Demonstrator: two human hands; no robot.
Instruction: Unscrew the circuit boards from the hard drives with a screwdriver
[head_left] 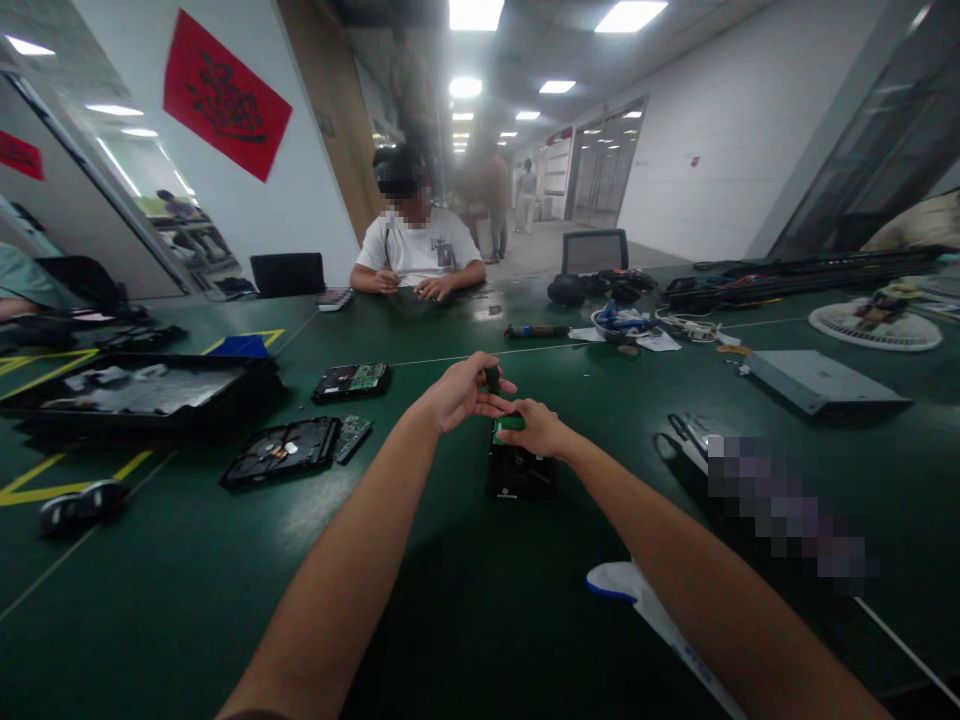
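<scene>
In front of me a black hard drive point(521, 478) lies on the dark green table point(465, 610), a green circuit board point(498, 430) showing at its far end. Above that end, my left hand point(471, 392) has its fingers round a short dark screwdriver handle point(491, 379); the tip is hidden. My right hand point(538, 430) rests low over the drive, thumb and forefinger curled together at the board and touching the left fingertips. What they pinch, if anything, cannot be made out.
To the left lie another drive point(352, 381), an opened drive point(283, 452), a loose board point(352, 437) and a black tray point(150, 385). On the right are a grey metal box point(829, 380) and a white-blue strip point(675, 620). A person point(420, 245) sits opposite.
</scene>
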